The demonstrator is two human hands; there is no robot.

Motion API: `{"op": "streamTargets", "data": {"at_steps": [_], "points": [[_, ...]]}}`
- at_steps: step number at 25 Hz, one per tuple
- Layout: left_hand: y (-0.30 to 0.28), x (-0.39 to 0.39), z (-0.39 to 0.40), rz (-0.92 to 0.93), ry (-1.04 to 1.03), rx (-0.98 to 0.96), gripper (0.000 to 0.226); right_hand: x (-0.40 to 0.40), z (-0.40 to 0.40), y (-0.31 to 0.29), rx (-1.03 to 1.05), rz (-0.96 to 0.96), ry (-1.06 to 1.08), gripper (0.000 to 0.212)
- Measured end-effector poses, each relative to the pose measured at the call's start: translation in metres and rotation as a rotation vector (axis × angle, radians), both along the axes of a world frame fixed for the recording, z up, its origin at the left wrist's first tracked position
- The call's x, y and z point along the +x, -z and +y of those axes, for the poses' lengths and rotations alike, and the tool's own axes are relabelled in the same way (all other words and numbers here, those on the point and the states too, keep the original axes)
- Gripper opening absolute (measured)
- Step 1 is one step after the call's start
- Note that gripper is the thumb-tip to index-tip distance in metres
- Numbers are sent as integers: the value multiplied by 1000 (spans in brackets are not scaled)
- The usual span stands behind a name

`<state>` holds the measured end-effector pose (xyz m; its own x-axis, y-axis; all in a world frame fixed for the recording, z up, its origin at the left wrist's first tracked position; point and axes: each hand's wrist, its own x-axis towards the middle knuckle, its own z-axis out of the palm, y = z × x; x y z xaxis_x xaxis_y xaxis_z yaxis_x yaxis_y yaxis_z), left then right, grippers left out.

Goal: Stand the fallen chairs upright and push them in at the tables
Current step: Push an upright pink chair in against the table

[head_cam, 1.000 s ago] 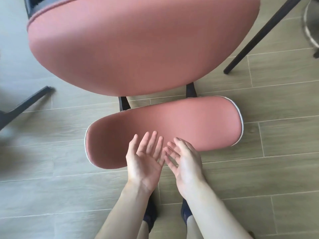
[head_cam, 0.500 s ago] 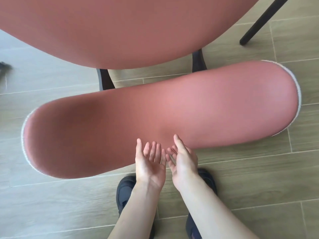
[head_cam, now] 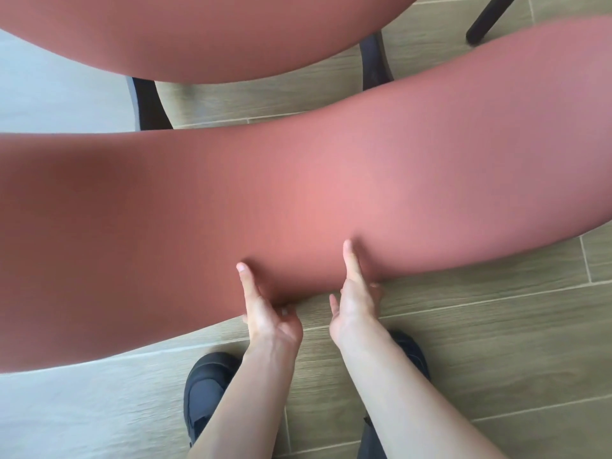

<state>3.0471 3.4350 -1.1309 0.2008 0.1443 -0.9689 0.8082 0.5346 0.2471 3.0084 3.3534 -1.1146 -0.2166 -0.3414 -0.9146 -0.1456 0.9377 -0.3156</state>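
At 6 o'clock, two dark shoes [head_cam: 212, 389] stand on the wood-look floor [head_cam: 496, 326]. Just beyond, the left hand [head_cam: 265, 309] and right hand [head_cam: 354, 293] grip the near edge of the chair's pink backrest [head_cam: 298, 193], thumbs laid on top, fingers curled underneath out of sight. The backrest spans 9 to 3 o'clock; the seat [head_cam: 198, 34] lies at 12, dark legs [head_cam: 149, 104] between. The chair looks upright already, so pushing in seems next: press evenly through both hands, low and straight toward 12, so it slides without tipping or twisting.
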Motion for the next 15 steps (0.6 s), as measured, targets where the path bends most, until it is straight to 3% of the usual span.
{"op": "streamTargets", "data": {"at_steps": [5, 10, 15], "points": [[7, 1, 15, -49, 23, -36, 48, 6, -12, 9, 50, -60, 163, 118], [-21, 7, 18, -56, 24, -7, 56, 9, -11, -9, -14, -39, 161, 112], [-101, 20, 13, -15, 101, 44, 48, 24, -6, -78, -125, 21, 77, 112]]}}
